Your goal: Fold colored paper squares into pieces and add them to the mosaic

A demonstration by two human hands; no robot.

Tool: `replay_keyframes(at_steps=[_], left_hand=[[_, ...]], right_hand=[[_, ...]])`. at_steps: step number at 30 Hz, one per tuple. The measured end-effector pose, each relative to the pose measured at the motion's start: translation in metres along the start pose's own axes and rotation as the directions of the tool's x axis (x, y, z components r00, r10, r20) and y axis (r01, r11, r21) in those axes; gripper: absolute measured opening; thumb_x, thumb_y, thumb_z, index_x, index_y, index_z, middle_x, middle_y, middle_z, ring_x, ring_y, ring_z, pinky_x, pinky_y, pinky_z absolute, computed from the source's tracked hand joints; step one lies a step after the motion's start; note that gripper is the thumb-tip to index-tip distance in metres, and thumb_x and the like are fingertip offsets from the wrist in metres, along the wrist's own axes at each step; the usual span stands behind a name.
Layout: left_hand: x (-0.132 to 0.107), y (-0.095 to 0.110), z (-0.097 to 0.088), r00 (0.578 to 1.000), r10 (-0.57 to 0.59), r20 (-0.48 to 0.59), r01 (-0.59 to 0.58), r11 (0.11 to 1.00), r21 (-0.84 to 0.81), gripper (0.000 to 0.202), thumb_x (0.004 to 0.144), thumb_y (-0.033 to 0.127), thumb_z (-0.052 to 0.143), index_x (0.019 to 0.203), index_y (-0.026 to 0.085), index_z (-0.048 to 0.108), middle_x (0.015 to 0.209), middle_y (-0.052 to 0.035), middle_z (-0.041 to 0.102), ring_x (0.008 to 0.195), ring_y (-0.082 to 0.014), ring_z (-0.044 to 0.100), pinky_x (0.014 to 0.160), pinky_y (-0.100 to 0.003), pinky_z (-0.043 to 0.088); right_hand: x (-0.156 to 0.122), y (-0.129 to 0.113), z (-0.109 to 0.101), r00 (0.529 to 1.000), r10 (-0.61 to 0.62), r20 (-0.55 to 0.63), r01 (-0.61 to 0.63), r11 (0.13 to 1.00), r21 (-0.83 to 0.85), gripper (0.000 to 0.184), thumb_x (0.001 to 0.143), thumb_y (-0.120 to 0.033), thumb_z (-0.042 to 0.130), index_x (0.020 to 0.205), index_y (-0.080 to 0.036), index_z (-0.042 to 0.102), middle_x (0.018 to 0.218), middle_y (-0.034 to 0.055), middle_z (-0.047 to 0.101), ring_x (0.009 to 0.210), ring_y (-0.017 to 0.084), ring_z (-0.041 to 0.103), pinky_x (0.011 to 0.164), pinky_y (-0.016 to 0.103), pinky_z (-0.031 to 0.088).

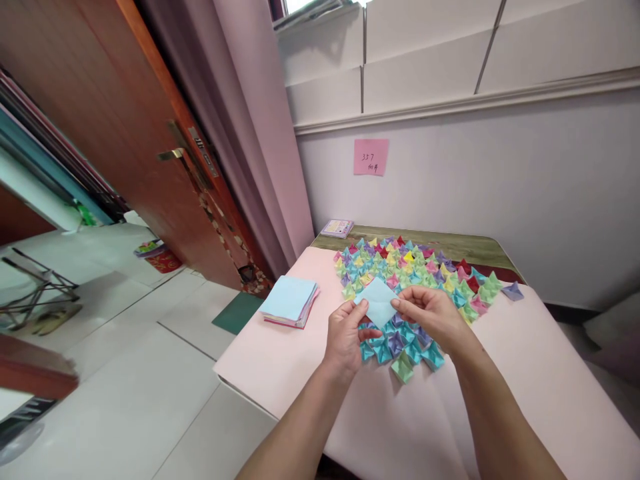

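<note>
The left hand (345, 337) and the right hand (433, 315) are both holding one pale blue sheet (379, 301) in the air, just above the near part of the desk (280, 360). The sheet is sitting turned like a diamond, one corner pointing away from the person and one pointing back toward them. The other two corners are lying left and right, so the held diagonal is running straight across from hand to hand.

The left fingers (351, 309) are pinching narrowly on the left corner, thumb on the near face. The right fingertips (400, 304) are closing on the right corner in the same way. Neither hand is nearer than the other, as the sheet is hanging midway between them and touching both.

Below and beyond the sheet, a broad patch of small folded paper pieces (415, 270) is lying spread over the desk in many colours, with the hands hovering over its near edge (whether the wrists are touching any pieces is hard to tell). A stack of flat paper (290, 300), blue on top, is lying well to the left of the left hand. A pink note (371, 157) is sticking to the wall behind.
</note>
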State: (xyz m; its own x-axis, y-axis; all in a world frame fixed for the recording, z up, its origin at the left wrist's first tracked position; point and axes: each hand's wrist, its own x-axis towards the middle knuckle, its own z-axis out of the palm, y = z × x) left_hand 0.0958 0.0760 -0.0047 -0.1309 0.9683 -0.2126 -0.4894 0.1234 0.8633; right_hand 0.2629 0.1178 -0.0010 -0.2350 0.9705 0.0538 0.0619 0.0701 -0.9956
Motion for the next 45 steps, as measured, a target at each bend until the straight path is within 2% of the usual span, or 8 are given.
replay_keyframes(at_steps=[5,8,13,20,25,32,36,45], left_hand=[[-0.002,-0.002,0.003,0.999,-0.015,0.030,0.014,1.000,0.018,0.040,0.062,0.030,0.084,0.095,0.011,0.072,0.080,-0.0060,0.070,0.060,-0.0128,0.061,0.045,-0.021,0.052],[-0.002,-0.002,0.003,0.999,0.031,0.019,-0.032,0.999,0.011,0.037,0.062,0.029,0.084,0.092,0.011,0.072,0.080,-0.0054,0.071,0.062,-0.0130,0.062,0.049,-0.022,0.054],[-0.005,-0.004,0.004,0.995,0.083,0.055,-0.086,0.995,0.057,0.033,0.065,0.030,0.084,0.090,0.011,0.074,0.082,-0.0065,0.074,0.070,-0.0148,0.067,0.064,-0.026,0.058],[-0.007,-0.001,0.006,0.993,0.069,0.097,-0.073,0.997,0.034,0.032,0.070,0.032,0.081,0.095,0.012,0.075,0.087,-0.0079,0.074,0.077,-0.0174,0.069,0.069,-0.028,0.058],[-0.012,0.003,0.009,0.992,0.071,0.105,-0.069,0.997,-0.026,0.026,0.072,0.029,0.079,0.091,0.011,0.075,0.084,-0.0077,0.074,0.071,-0.0165,0.068,0.066,-0.026,0.056],[-0.021,0.015,0.016,0.981,0.057,0.186,-0.027,0.987,-0.159,0.023,0.071,0.022,0.074,0.091,0.011,0.074,0.087,-0.0095,0.075,0.080,-0.0220,0.070,0.077,-0.033,0.055],[-0.024,0.017,0.016,0.971,0.091,0.222,-0.042,0.976,-0.214,0.026,0.077,0.031,0.071,0.092,0.011,0.073,0.087,-0.0103,0.074,0.082,-0.0229,0.070,0.079,-0.035,0.055],[-0.019,0.010,0.012,0.987,0.133,0.094,-0.139,0.989,0.057,0.026,0.072,0.034,0.079,0.089,0.015,0.074,0.079,-0.0030,0.070,0.068,-0.0131,0.061,0.066,-0.025,0.051]], right_hand=[[0.000,0.000,0.002,0.999,-0.031,0.038,0.032,0.999,-0.007,0.037,0.068,-0.051,0.080,0.076,-0.017,0.067,0.063,0.0005,0.062,0.057,0.013,0.056,0.051,0.023,0.044],[-0.001,-0.003,0.002,0.989,-0.143,0.029,0.145,0.986,-0.083,0.040,0.073,-0.046,0.078,0.103,-0.021,0.070,0.098,0.0070,0.071,0.080,0.020,0.066,0.068,0.030,0.055],[-0.003,-0.006,0.003,0.925,-0.376,0.049,0.376,0.890,-0.259,0.045,0.078,-0.039,0.075,0.122,-0.032,0.065,0.137,0.0072,0.053,0.119,0.027,0.057,0.091,0.040,0.054],[-0.006,-0.011,0.006,0.876,-0.477,0.072,0.477,0.834,-0.278,0.018,0.084,-0.033,0.071,0.101,-0.028,0.072,0.136,0.0077,0.053,0.118,0.026,0.058,0.096,0.043,0.051],[-0.007,-0.016,0.005,0.855,-0.496,0.152,0.519,0.815,-0.259,0.017,0.092,-0.035,0.060,0.093,-0.029,0.076,0.136,0.0065,0.055,0.124,0.027,0.053,0.103,0.044,0.045],[-0.008,-0.016,0.008,0.886,-0.450,0.108,0.461,0.838,-0.292,0.008,0.084,-0.032,0.071,0.089,-0.028,0.076,0.122,0.0064,0.063,0.119,0.026,0.056,0.096,0.038,0.046],[-0.009,-0.015,0.008,0.907,-0.416,0.068,0.419,0.875,-0.244,0.009,0.082,-0.032,0.073,0.087,-0.025,0.075,0.117,0.0074,0.066,0.112,0.025,0.060,0.085,0.033,0.050],[-0.011,-0.018,0.013,0.953,-0.303,0.014,0.302,0.943,-0.141,0.035,0.076,-0.038,0.078,0.105,-0.022,0.071,0.101,0.0070,0.070,0.077,0.019,0.066,0.065,0.030,0.056]])
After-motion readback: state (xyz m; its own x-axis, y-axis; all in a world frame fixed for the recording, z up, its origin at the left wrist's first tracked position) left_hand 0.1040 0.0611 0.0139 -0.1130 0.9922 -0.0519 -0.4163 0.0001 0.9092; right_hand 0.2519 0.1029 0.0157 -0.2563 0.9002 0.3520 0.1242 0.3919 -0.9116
